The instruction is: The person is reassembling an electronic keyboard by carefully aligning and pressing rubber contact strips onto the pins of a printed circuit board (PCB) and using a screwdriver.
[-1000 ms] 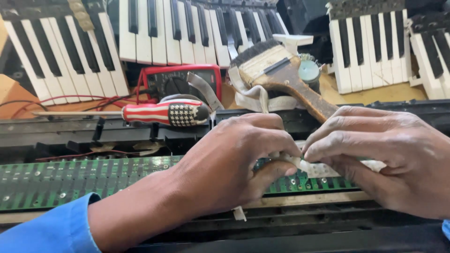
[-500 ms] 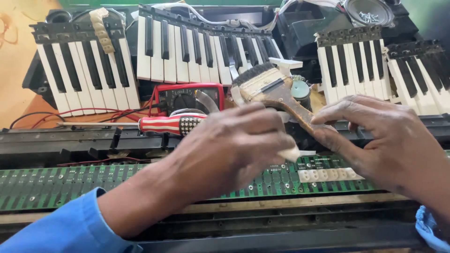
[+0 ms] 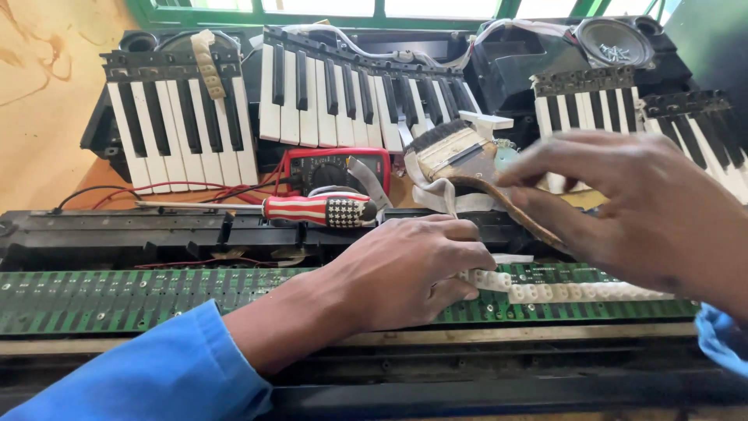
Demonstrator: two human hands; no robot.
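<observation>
A long green circuit board (image 3: 140, 296) lies across an opened keyboard case. On its right part rests a white rubber contact strip (image 3: 576, 290). My left hand (image 3: 405, 269) is curled over the strip's left end, fingertips pinching it against the board. My right hand (image 3: 647, 206) hovers above the strip's right half with fingers spread and nothing in them. A blue sleeve covers my left forearm.
Behind the board lie a screwdriver (image 3: 319, 209) with a red and white striped handle, a red multimeter (image 3: 335, 168) and a worn paintbrush (image 3: 456, 152). Loose piano key sections (image 3: 183, 129) stand at the back, with a speaker (image 3: 615, 43) at far right.
My right hand has lifted off the strip and moved up and right, fingers spreading. The strip now lies flat along the board. My left hand stays on its left end.
</observation>
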